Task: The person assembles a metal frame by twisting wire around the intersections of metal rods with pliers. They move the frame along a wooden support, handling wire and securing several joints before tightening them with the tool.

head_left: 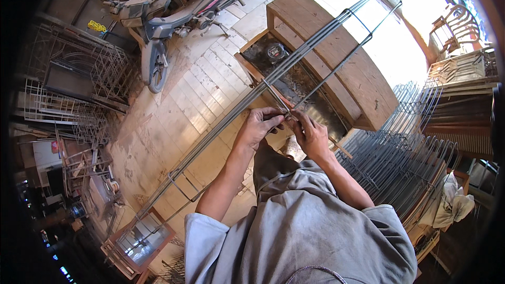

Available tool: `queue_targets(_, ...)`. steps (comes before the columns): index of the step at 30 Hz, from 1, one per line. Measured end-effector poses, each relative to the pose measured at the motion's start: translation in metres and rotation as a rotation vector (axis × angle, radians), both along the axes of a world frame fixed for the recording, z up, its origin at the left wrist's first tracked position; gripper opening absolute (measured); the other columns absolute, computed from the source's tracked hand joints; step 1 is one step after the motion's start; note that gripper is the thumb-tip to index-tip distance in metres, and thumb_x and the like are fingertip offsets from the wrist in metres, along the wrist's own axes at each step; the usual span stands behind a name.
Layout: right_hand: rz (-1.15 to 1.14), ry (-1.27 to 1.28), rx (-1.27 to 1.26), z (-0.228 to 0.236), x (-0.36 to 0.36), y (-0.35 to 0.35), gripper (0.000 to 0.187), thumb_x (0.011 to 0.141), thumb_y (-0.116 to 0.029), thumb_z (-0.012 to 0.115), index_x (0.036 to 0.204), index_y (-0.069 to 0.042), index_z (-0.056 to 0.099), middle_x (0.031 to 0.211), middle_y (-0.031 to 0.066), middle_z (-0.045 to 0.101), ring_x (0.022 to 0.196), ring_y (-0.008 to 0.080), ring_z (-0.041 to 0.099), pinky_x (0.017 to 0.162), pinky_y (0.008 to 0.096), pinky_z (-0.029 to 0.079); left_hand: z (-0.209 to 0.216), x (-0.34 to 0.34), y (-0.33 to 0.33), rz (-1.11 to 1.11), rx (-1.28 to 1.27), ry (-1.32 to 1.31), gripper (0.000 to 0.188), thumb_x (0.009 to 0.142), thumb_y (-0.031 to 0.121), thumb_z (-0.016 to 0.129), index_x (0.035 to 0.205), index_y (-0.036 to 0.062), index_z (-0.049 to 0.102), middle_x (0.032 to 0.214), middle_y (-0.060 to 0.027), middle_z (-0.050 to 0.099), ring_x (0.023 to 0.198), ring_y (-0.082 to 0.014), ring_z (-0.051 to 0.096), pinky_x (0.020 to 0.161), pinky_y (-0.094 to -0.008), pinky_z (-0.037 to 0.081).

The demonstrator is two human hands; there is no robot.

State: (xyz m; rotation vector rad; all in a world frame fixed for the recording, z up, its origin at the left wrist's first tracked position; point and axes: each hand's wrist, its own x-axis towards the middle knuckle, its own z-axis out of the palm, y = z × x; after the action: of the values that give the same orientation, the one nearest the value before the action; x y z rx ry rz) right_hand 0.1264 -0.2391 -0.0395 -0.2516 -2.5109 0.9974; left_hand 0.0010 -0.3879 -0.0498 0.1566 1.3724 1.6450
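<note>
A long rebar cage (221, 123) of thin grey steel rods runs diagonally from lower left to upper right, with rectangular stirrups (275, 94) spaced along it. My left hand (259, 127) is closed, thumb and fingers pinching at a corner where a stirrup meets the nearer rod. Meeting it there, my right hand (312, 135) is closed too, its fingertips at the same joint. Any small tie wire between the fingertips is too hidden to make out. Behind the hands, the cage lies across a wooden cabinet or bench (329, 42); a round tape measure (275, 51) sits in its recess.
Many bent steel stirrups (389, 165) are stacked to my right. A motorbike (168, 21) stands at the far left, near wire racks (79, 73). A framed glass panel (139, 242) lies at lower left; a wooden chair (455, 29) is at upper right.
</note>
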Motion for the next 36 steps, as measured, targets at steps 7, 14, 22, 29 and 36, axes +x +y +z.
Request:
queue_targets(7, 0.013, -0.003, -0.006, 0.002, 0.000, -0.001, 0.027, 0.088, -0.005, 0.065, 0.115, -0.006, 0.060, 0.099, 0.0142, 0.068, 0.088, 0.0328, 0.069, 0.071, 0.0398, 0.058, -0.005, 0.003, -0.001, 0.049, 0.029, 0.021, 0.020, 0.088, 0.007, 0.071, 0.106, -0.0015, 0.068, 0.092, -0.0083, 0.072, 0.073, -0.0145, 0.067, 0.068, -0.0259, 0.053)
queue_targets(14, 0.020, -0.047, -0.009, 0.003, 0.001, -0.003, 0.028, 0.088, -0.004, 0.065, 0.116, -0.003, 0.059, 0.101, 0.0153, 0.068, 0.095, 0.0335, 0.068, 0.078, 0.0406, 0.057, -0.004, 0.004, -0.002, 0.049, 0.088, -0.015, 0.022, 0.087, 0.005, 0.070, 0.108, -0.0016, 0.068, 0.095, -0.0070, 0.072, 0.075, -0.0128, 0.066, 0.071, -0.0256, 0.053)
queue_targets(22, 0.003, -0.119, -0.068, 0.004, 0.004, -0.006, 0.027, 0.090, -0.008, 0.063, 0.117, -0.006, 0.059, 0.106, 0.0169, 0.068, 0.099, 0.0361, 0.067, 0.079, 0.0431, 0.058, -0.001, 0.012, 0.001, 0.058, -0.059, 0.221, 0.022, 0.087, 0.003, 0.070, 0.107, -0.0033, 0.067, 0.092, -0.0057, 0.072, 0.076, -0.0092, 0.064, 0.069, -0.0238, 0.051)
queue_targets(29, 0.019, -0.054, -0.016, 0.005, 0.001, -0.004, 0.027, 0.092, -0.007, 0.062, 0.119, -0.006, 0.060, 0.100, 0.0200, 0.068, 0.087, 0.0374, 0.069, 0.071, 0.0425, 0.056, 0.013, 0.017, 0.007, 0.105, -0.158, 0.312, 0.024, 0.088, 0.000, 0.068, 0.112, -0.0034, 0.064, 0.091, -0.0067, 0.072, 0.075, -0.0073, 0.064, 0.066, -0.0211, 0.049)
queue_targets(36, 0.042, -0.060, -0.079, 0.008, 0.000, -0.004, 0.025, 0.092, -0.004, 0.061, 0.117, -0.005, 0.060, 0.096, 0.0195, 0.067, 0.078, 0.0358, 0.068, 0.066, 0.0402, 0.053, -0.005, 0.010, 0.003, 0.111, 0.049, 0.137, 0.026, 0.087, 0.000, 0.069, 0.112, -0.0032, 0.064, 0.094, -0.0068, 0.071, 0.078, -0.0094, 0.065, 0.068, -0.0227, 0.051)
